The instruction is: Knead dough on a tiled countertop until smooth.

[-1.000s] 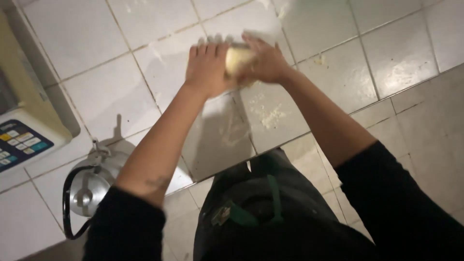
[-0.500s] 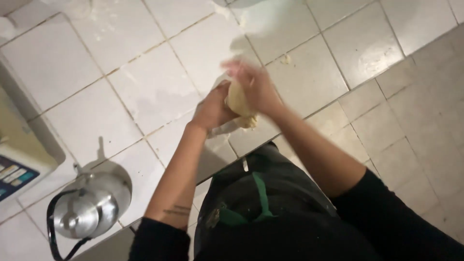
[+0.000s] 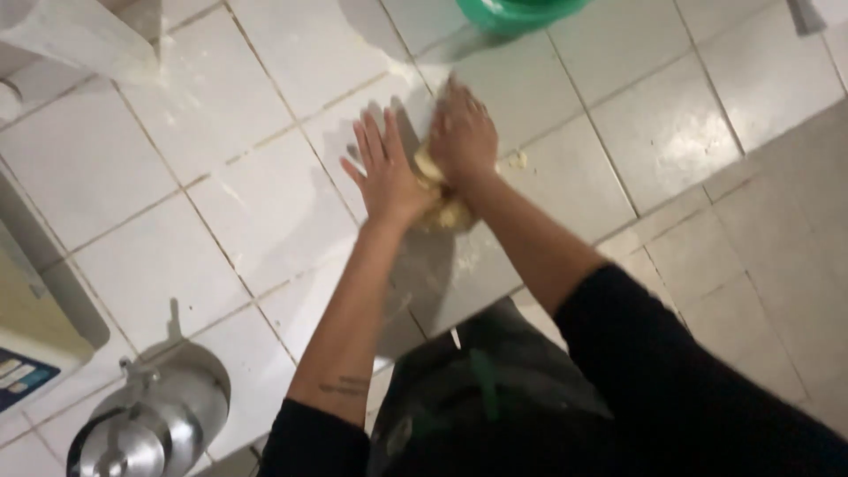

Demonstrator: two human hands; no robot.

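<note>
- A person stands at a white tiled surface [image 3: 265, 212] and looks down at two bare hands.
- Both hands press on a lump of pale yellow dough [image 3: 442, 208] that lies on the surface, near the middle of the view.
- The left hand [image 3: 386, 177] lies flat on the left side of the dough. Its fingers [image 3: 367, 146] are spread apart and point to the far side.
- The right hand [image 3: 461, 137] sits on top of the dough. Its fingers are close together and bent down over the lump.
- The hands touch each other at the dough, so only a bit of dough peeks out between them and under the wrists.
- A small crumb of dough [image 3: 517, 161] lies just to the right of the hands.
- White flour dust [image 3: 402, 75] is on the tiles at the far side of the hands.
- A green bowl [image 3: 517, 13] stands at the far edge, well apart from the hands.
- A shiny metal kettle [image 3: 146, 428] stands at the near left, and a scale [image 3: 35, 353] is at the left edge.
- It looks like the pressing and kneading step. The next push likely needs both palms to lean down and roll the dough, and to keep it from sticking to the tiles.
</note>
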